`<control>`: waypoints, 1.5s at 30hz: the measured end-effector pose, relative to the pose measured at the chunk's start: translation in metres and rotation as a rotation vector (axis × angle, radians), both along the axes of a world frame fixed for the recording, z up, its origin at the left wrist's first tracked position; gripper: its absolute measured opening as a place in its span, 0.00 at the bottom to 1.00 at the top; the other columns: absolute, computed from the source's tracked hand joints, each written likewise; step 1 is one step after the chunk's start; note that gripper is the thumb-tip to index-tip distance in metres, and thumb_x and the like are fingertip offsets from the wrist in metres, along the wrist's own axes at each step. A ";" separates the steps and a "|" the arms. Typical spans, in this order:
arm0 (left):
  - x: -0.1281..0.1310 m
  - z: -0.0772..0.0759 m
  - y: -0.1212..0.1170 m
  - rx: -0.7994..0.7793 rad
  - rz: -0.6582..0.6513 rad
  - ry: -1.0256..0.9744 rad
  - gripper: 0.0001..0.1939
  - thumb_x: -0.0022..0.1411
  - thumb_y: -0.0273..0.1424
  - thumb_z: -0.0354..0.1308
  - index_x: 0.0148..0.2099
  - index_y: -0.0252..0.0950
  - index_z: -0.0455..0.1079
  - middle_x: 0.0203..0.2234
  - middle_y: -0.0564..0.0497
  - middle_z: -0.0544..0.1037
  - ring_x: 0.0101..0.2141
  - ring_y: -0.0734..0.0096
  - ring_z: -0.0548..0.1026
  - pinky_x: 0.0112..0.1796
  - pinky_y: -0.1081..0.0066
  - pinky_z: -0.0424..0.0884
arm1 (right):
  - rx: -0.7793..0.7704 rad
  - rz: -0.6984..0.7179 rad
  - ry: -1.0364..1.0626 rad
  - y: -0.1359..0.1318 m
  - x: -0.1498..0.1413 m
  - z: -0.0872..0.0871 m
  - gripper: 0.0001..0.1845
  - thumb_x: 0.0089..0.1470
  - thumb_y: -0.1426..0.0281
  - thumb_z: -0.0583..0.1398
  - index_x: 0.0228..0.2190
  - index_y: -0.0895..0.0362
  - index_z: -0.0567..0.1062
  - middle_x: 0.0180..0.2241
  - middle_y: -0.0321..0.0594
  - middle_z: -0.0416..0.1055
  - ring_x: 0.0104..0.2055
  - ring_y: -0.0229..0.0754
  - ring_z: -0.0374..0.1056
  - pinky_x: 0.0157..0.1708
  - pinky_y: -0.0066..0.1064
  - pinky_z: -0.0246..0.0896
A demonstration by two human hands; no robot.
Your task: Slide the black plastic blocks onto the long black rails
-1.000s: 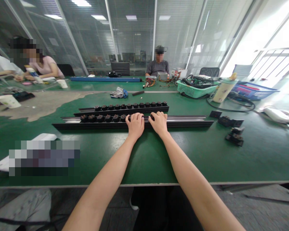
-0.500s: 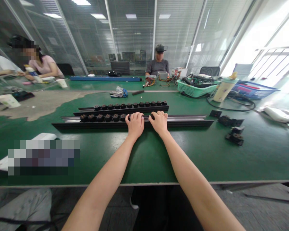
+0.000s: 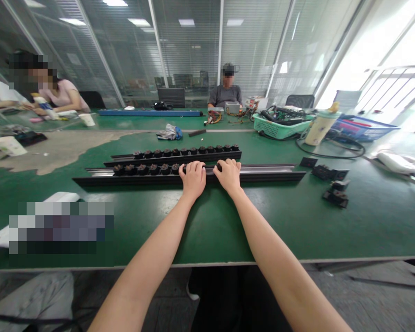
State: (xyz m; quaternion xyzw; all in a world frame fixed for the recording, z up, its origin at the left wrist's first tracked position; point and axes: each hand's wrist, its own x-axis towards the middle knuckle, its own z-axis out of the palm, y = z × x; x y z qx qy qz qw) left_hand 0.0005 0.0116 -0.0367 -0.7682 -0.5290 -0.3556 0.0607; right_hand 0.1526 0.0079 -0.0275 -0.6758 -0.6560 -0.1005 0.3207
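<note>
A long black rail [image 3: 145, 181] with a silvery inner channel lies crosswise on the green table. A row of black round-topped socket modules [image 3: 142, 169] sits in its left part. My left hand [image 3: 194, 179] is closed over the module nearest the rail's middle, mostly hidden under the fingers. Just to the right, my right hand [image 3: 229, 176] has its fingers curled around another black module, a dark bit showing between thumb and forefinger. Bare channel [image 3: 263, 169] runs on to the right of it. Behind lies a second, shorter rail [image 3: 173, 159] holding a full row of such modules.
Loose black modules [image 3: 336, 197] lie right of the rail. Farther back are a green basket [image 3: 280, 128] of cables, a yellowish tumbler [image 3: 321, 129] and a glove [image 3: 170, 133]. A white object [image 3: 60, 197] lies front left. Co-workers [image 3: 225, 94] sit across the table.
Both hands stay in nearly the same place on the rail. The whole view has shifted very slightly; nothing else visibly differs.
</note>
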 end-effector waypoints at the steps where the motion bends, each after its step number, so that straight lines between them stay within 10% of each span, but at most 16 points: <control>1: 0.000 0.000 0.000 -0.002 0.002 0.002 0.18 0.76 0.33 0.42 0.55 0.45 0.72 0.56 0.46 0.78 0.59 0.57 0.70 0.67 0.48 0.48 | -0.007 -0.001 0.002 0.000 0.000 0.000 0.15 0.66 0.65 0.56 0.42 0.54 0.82 0.42 0.49 0.75 0.49 0.54 0.63 0.50 0.43 0.51; 45: 0.000 -0.002 0.002 0.018 -0.011 -0.011 0.17 0.76 0.33 0.42 0.54 0.44 0.72 0.54 0.46 0.79 0.58 0.57 0.71 0.67 0.47 0.49 | -0.054 -0.119 0.026 -0.001 0.005 0.003 0.12 0.63 0.65 0.56 0.41 0.55 0.79 0.42 0.50 0.76 0.48 0.54 0.63 0.49 0.42 0.48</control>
